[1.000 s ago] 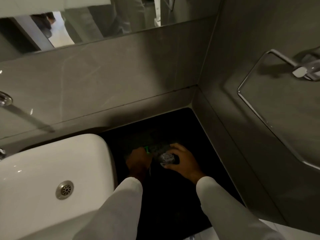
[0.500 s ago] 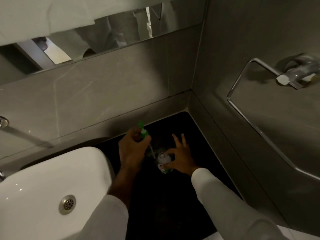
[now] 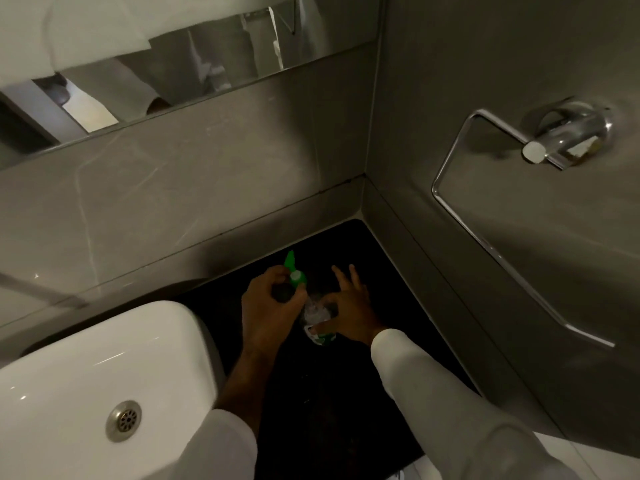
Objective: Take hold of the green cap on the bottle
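A white basin [image 3: 104,368] with a metal drain [image 3: 124,420] is seen furthest to the left, well to the left of both hands, set against the dark surface [image 3: 339,427].

The left hand [image 3: 268,311] is held over the dark surface, its fingers curled round the green pump head [image 3: 293,271] of a dispenser; the green nozzle points up and away from the knuckles, toward the back wall. A thin tube seems to hang down and to the right from the pump head toward the bottle mouth, though it is too faint to be made out with certainty.

Just to the right of the left hand, and slightly nearer the person, a clear soap bottle [image 3: 317,323] stands on the surface. Its long axis runs upright, so that its open neck is seen almost end-on from above. A green and white label is visible low on its near side.

The right hand [image 3: 349,306] is touching the bottle from the right: thumb and forefinger are closed in a ring about the neck, while the other fingers are spread straight and point away toward the corner. The bottle is thus steadied by the right hand, and the pump head lies up and to the left of its mouth, very near it.

On the right wall, well above and to the right of the right hand, a chrome towel ring [image 3: 502,216] is mounted.
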A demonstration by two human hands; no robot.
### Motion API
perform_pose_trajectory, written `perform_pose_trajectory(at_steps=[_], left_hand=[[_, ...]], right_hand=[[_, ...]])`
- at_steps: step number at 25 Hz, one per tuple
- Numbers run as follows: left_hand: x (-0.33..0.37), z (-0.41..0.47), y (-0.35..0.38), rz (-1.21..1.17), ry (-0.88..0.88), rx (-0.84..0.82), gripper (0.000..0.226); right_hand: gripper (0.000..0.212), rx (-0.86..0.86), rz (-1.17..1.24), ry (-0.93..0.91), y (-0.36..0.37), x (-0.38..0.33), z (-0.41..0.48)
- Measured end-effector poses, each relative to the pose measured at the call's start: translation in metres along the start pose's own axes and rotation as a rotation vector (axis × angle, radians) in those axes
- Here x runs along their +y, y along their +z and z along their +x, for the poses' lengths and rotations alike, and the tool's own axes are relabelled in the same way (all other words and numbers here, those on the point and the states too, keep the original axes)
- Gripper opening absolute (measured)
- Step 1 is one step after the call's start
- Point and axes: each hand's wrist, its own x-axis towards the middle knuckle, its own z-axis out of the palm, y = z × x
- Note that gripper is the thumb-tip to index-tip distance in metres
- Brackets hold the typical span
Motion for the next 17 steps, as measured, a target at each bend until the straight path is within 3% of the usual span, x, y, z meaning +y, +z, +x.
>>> perform_pose_trajectory(at_steps=[4, 11, 17], left_hand=[[-0.018, -0.014, 0.012, 0.059, 0.034, -0.215, 0.032], [-0.039, -0.018, 0.026, 0.053, 0.070, -0.249, 0.013], [-0.042, -0.024, 0.024, -0.062, -0.053, -0.256, 0.054]], right_hand=[[0.079, 0.012, 0.080, 0.081, 0.000, 0.000, -0.002], [0.051, 0.035, 0.057, 0.042, 0.005, 0.006, -0.002], [0.049, 0.071, 0.119, 0.059, 0.008, 0.012, -0.005]])
